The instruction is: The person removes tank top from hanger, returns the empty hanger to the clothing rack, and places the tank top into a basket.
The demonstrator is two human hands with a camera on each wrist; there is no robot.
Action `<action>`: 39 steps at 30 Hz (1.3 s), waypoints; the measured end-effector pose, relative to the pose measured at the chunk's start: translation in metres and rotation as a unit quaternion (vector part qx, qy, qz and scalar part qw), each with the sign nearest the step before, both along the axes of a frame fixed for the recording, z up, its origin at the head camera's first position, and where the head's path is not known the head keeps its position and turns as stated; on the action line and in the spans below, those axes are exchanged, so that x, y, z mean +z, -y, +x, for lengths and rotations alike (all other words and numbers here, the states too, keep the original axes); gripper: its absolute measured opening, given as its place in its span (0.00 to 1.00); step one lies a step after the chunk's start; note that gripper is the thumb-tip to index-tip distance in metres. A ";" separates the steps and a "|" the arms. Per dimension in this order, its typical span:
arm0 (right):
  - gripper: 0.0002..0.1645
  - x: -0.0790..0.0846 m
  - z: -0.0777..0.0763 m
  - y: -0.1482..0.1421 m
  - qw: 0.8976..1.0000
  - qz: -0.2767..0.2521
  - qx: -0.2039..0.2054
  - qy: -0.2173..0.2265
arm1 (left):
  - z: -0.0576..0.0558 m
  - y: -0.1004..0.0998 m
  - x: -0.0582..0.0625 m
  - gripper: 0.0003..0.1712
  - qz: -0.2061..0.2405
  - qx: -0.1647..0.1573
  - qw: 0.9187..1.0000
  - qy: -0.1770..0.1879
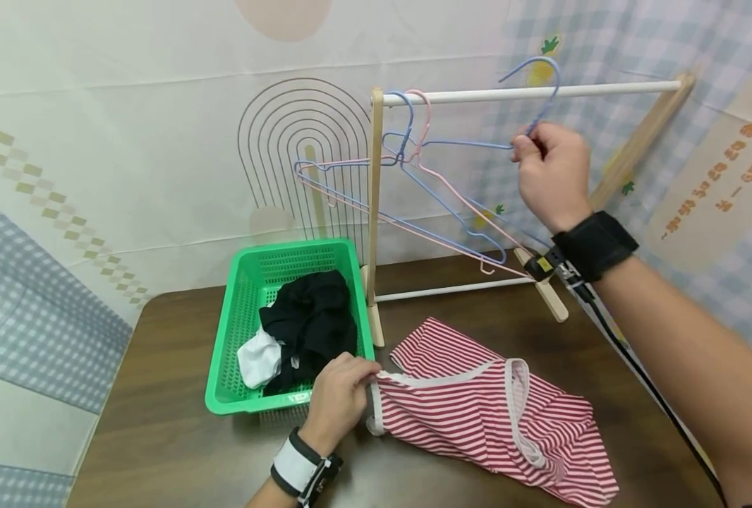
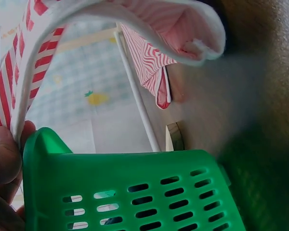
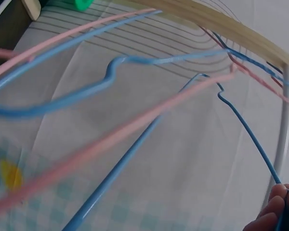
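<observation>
My right hand [image 1: 555, 173] is up by the white rail and pinches a blue clothes hanger [image 1: 557, 76] just below its hook. That hook rises above the rail; the hanger's frame reaches left behind the others. On the rail's left end hang another blue hanger [image 1: 409, 116] and a pink hanger [image 1: 428, 116]. Low at the basket's front right corner, my left hand [image 1: 341, 398] pinches the white-trimmed edge of a red-and-white striped garment [image 1: 452, 416]. The rest of the garment lies on the table. In the left wrist view its trim [image 2: 22, 91] runs up from the fingertips.
A green basket [image 1: 220, 353] on the left holds black clothing [image 1: 312, 310] and a white cloth [image 1: 260, 358]. The wooden rack post [image 1: 374, 212] stands beside it. Behind are printed curtains [image 1: 160, 176]. A cable [image 1: 636, 367] runs along my right forearm.
</observation>
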State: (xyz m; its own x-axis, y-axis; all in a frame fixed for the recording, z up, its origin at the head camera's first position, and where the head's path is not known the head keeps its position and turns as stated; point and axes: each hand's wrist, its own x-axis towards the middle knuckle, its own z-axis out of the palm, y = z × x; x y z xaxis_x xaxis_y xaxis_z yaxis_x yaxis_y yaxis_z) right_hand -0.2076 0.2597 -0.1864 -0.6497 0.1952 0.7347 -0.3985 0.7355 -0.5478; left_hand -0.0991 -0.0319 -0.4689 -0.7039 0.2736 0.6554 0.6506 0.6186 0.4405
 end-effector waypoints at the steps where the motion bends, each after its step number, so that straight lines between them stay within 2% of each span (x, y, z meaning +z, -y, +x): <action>1: 0.16 0.000 -0.003 0.005 1.000 0.002 0.003 0.006 | 0.000 0.000 0.000 0.16 0.000 0.001 1.000 -0.001; 5: 0.17 -0.002 -0.016 0.022 0.999 0.012 0.010 0.034 | -0.001 -0.001 -0.001 0.16 0.006 0.001 1.000 -0.007; 12: 0.17 -0.007 -0.032 0.043 0.997 0.047 0.018 0.057 | 0.000 -0.005 -0.001 0.16 0.010 0.002 1.000 -0.011; 21: 0.17 -0.017 -0.038 0.054 0.995 0.044 0.027 0.091 | 0.002 -0.009 0.005 0.16 0.003 -0.001 1.000 -0.008; 28: 0.17 -0.024 -0.043 0.062 0.994 0.041 0.038 0.093 | 0.003 -0.009 0.006 0.15 0.005 -0.005 1.000 -0.014; 39: 0.18 -0.023 -0.042 0.067 0.990 0.032 0.057 0.124 | 0.005 -0.008 0.006 0.15 0.010 -0.002 1.000 -0.007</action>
